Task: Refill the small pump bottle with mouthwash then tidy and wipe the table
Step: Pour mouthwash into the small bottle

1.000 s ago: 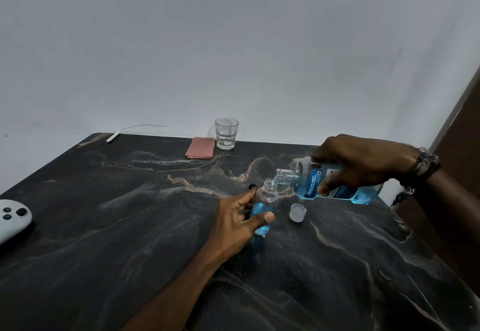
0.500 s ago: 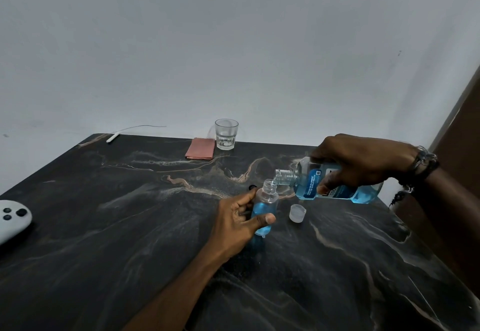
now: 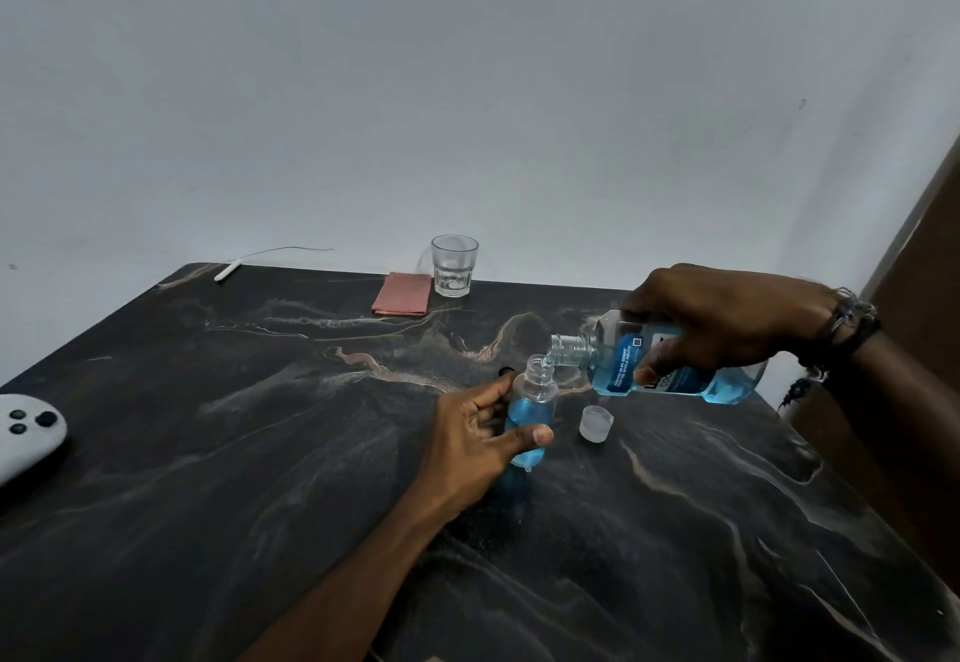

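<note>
My left hand [image 3: 475,435] grips the small clear bottle [image 3: 535,396], which stands open-necked on the dark marble table [image 3: 260,453] and holds blue liquid in its lower part. My right hand [image 3: 727,323] holds the large blue mouthwash bottle [image 3: 613,365] tipped almost flat, its open neck right over the small bottle's mouth. A thin stream runs between the two necks. The translucent cap [image 3: 596,422] lies on the table just right of the small bottle. A small dark piece [image 3: 505,372] shows behind my left fingers.
A folded pink cloth [image 3: 402,294] and an empty glass tumbler [image 3: 453,265] sit at the table's far edge by the wall. A white cable end [image 3: 227,272] lies at the far left corner. A white controller [image 3: 26,435] rests at the left edge.
Both hands have held almost still. The blue level in the small bottle looks slightly higher.
</note>
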{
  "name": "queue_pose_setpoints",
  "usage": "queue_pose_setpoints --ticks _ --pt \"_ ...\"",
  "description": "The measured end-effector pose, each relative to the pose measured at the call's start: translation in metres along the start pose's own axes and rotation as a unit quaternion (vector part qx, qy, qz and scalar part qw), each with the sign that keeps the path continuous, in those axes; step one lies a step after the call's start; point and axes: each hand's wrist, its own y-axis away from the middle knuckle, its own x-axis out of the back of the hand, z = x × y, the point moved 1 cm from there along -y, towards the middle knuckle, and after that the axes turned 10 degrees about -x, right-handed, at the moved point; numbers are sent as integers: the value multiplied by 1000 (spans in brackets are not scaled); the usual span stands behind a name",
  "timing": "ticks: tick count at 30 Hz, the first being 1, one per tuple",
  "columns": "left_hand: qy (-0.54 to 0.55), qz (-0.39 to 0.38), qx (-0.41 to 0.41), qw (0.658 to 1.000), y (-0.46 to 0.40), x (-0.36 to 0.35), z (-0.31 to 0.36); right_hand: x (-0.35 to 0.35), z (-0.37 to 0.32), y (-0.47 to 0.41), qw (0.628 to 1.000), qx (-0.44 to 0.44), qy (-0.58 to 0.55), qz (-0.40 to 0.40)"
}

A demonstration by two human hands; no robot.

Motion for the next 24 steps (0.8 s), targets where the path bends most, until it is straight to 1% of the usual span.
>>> queue_pose_setpoints --ticks 21,24 --pt "-6 10 7 1000 1 1 -1 -1 0 -3 1000 5 6 4" --pt "-8 1 1 1000 1 0 2 -1 1 -4 1000 5 9 10"
